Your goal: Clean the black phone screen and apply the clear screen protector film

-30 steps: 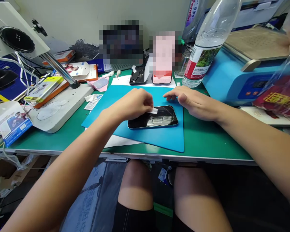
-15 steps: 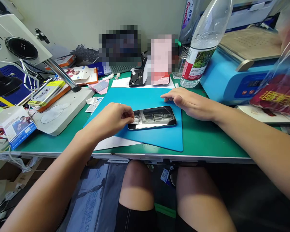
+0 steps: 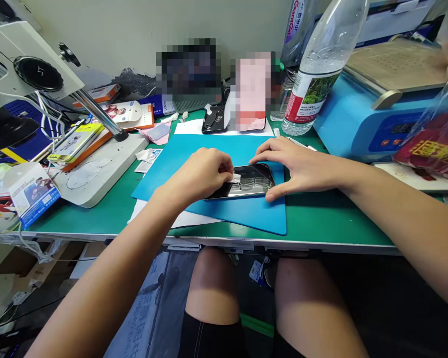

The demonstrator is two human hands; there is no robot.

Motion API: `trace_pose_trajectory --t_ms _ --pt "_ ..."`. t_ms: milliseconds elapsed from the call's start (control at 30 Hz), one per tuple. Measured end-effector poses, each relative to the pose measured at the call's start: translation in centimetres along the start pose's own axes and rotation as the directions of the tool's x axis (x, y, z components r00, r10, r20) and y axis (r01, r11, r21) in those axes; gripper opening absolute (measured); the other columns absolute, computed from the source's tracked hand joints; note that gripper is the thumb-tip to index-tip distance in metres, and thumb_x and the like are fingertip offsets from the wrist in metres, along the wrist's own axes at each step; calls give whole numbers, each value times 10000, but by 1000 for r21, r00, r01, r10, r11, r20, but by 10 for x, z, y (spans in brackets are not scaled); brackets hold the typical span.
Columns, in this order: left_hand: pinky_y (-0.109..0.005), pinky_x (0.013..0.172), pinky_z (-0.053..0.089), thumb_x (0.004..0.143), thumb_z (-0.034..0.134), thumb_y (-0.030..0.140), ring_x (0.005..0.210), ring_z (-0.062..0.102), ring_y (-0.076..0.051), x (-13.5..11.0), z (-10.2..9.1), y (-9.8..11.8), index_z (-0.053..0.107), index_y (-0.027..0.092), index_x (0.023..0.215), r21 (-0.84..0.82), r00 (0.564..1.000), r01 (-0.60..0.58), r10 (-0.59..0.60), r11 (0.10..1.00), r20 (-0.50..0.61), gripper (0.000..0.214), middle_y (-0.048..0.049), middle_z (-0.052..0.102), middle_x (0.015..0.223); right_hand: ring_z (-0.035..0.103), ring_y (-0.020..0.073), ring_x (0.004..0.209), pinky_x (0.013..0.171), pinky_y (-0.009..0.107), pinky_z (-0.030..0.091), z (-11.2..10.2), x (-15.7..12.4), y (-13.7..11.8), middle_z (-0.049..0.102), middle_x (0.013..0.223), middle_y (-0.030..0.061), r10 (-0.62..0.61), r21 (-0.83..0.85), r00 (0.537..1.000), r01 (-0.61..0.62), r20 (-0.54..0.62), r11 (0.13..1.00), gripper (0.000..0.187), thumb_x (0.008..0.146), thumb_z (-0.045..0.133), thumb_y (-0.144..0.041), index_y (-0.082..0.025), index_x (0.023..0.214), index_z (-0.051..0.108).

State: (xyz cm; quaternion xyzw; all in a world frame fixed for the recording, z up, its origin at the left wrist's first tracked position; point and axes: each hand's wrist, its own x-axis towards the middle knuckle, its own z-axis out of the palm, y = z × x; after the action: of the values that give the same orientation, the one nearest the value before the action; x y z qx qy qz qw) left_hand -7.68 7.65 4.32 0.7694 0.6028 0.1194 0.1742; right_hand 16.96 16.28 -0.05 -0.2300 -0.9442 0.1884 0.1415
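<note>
A smartphone (image 3: 251, 185) lies face up on the blue mat (image 3: 242, 215), its dark glass showing bright, streaky reflections. My left hand (image 3: 211, 171) pinches a small white wipe (image 3: 236, 178) and presses it against the glass near the middle. The phone's left end is partly hidden behind that hand. At the other end, my right hand (image 3: 283, 166) spans the phone, with the index finger at its far edge and the thumb at its near edge, holding it in place.
A water bottle (image 3: 313, 94) and a blue machine with a metal plate (image 3: 373, 109) stand at the right. On the left is a white stand base (image 3: 100, 174) with a metal post, beside stacked boxes (image 3: 74, 144). A black phone part (image 3: 214, 119) lies behind the mat.
My left hand has slid the wipe rightward from the phone's left end to its middle. My right hand has come down from above the mat onto the phone's right end.
</note>
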Motion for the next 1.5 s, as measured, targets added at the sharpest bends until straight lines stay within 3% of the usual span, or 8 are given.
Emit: trace_pose_trajectory --t_ms 233,400,533,700,933,1067,1300,1500 --pt "-336 704 484 847 658 87 786 705 -219 12 16 26 762 201 804 -40 991 -131 132 991 19 161 -37 799 827 542 401 1226 1047 580 452 1 0 -2 615 1301 152 -8 -11 1000 9 25 1000 856 678 779 -796 -233 1319 711" --pt "-343 696 470 861 652 76 785 700 -229 9 21 39 764 199 785 -31 989 -143 144 989 33 183 -44 800 841 534 398 1219 1029 568 460 1 0 -2 610 1293 151 -11 -9 999 11 30 1000 868 659 781 -815 -241 1307 709" --pt "-318 673 446 870 682 101 775 688 -210 -7 15 31 752 205 786 -43 993 -95 98 995 60 151 -25 787 825 532 397 1242 1045 563 455 1 -1 -1 604 1308 153 -25 -17 999 26 19 1000 893 660 783 -810 -233 1336 695" --pt "-296 647 438 877 693 158 709 651 -171 -28 2 7 754 212 819 -78 994 56 -48 995 95 100 11 757 781 529 394 1240 1037 558 453 3 -1 0 603 1322 159 -35 -25 999 35 18 999 874 702 759 -792 -215 1354 686" --pt "-313 721 456 879 700 303 823 651 -207 -43 -7 -11 776 240 853 -54 981 165 -158 985 115 101 -2 781 860 497 405 1264 1038 545 437 2 -1 -2 580 1344 164 -8 -31 999 9 43 999 909 691 745 -813 -217 1373 667" --pt "-302 707 448 869 717 256 788 659 -190 -33 -3 4 771 231 833 -68 980 171 -162 983 120 70 7 768 820 491 404 1249 1041 533 419 4 0 -4 576 1331 165 -1 -23 999 2 39 1000 919 677 754 -812 -203 1359 670" --pt "-297 660 413 841 693 109 735 658 -177 2 20 45 728 194 758 -90 995 -14 22 996 93 124 -11 767 786 491 379 1180 999 513 404 8 2 -3 580 1266 154 -39 -26 999 39 14 999 876 695 715 -850 -202 1283 676" --pt "-310 649 412 817 682 108 735 657 -198 29 23 43 729 192 738 -52 1000 2 0 999 23 124 -36 765 780 489 382 1157 985 513 412 6 3 -2 594 1227 137 -29 -8 999 29 14 1000 882 651 720 -886 -212 1220 683"
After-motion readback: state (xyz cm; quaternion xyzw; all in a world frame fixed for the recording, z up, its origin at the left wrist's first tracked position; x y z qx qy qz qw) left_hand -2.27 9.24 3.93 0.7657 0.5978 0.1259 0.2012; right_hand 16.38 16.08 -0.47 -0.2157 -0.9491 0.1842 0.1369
